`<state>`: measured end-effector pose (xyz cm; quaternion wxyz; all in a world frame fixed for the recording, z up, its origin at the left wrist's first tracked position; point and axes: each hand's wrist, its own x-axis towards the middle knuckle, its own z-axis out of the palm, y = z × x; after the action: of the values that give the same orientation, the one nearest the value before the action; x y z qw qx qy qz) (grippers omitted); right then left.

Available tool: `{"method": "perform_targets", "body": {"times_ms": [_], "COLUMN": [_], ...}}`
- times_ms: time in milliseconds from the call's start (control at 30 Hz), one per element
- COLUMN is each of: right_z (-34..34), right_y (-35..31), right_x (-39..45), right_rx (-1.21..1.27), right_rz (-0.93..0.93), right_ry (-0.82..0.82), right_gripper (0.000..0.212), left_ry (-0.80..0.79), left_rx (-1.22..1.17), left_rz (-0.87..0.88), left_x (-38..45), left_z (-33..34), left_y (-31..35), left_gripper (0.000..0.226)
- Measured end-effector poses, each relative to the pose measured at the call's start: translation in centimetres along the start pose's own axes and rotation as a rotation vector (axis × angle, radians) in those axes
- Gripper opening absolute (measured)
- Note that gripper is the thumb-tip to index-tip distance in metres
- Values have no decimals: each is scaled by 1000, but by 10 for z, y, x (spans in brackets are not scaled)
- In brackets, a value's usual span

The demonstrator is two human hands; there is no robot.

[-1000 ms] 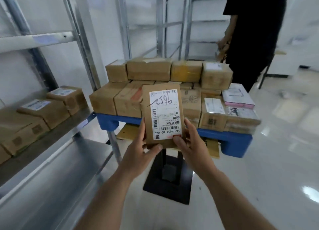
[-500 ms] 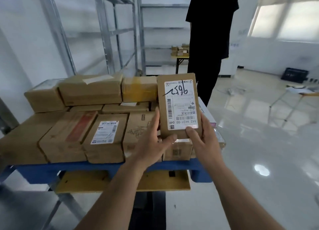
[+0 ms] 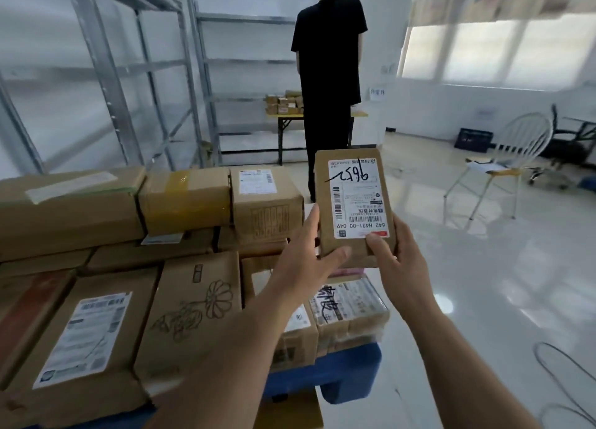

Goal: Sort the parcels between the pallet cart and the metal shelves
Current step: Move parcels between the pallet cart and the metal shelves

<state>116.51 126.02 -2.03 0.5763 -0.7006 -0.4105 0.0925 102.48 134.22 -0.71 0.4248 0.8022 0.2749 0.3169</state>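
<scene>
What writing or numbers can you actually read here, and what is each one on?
"642 H431-00 049": printed, upside down, on the white label of the held parcel.
Handwritten black digits on the same label: upside down, unclear.
Black marker scrawl on the wrapped parcel: unreadable.
Wall sign: too blurred.
Label on the front box: too small.

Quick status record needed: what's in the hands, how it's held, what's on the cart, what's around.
held item: small brown parcel, upright, white label facing the camera, printed text upside down
left hand: left hand grips the parcel's lower left edge
right hand: right hand grips its lower right, thumb on the label
cart: blue pallet cart stacked with brown boxes
shelves: metal shelves behind the cart, visible levels bare
bystander: person in black, back turned, at a table of small boxes
</scene>
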Motion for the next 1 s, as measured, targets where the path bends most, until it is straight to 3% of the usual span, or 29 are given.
{"method": "perform_targets", "body": {"times_ms": [200, 400, 567, 700, 833, 900, 1000], "right_z": [4, 19, 29, 36, 45, 50, 56], "right_y": [27, 49, 66, 74, 78, 77, 75], "right_x": [39, 81, 107, 122, 136, 143, 152], "right_rx": [-42, -51, -54, -30, -24, -27, -42], "right_rz": [54, 77, 72, 64, 55, 45, 30], "right_ry": [-62, -228, -350, -373, -421, -435, -457], "right_gripper": [45, 57, 45, 48, 51, 53, 57], "left_ry": [70, 115, 118, 356, 616, 576, 397], "left_rx": [64, 111, 261, 480, 784, 917, 1037], "left_rz": [-85, -177, -315, -219, 38, 12, -176], "left_x": [36, 62, 69, 66, 75, 85, 97], "left_z": [21, 29, 29, 22, 9, -2, -15], "left_y": [-20, -30, -40, -38, -31, -32, -38], "left_gripper": [80, 73, 74, 54, 39, 44, 51]}}
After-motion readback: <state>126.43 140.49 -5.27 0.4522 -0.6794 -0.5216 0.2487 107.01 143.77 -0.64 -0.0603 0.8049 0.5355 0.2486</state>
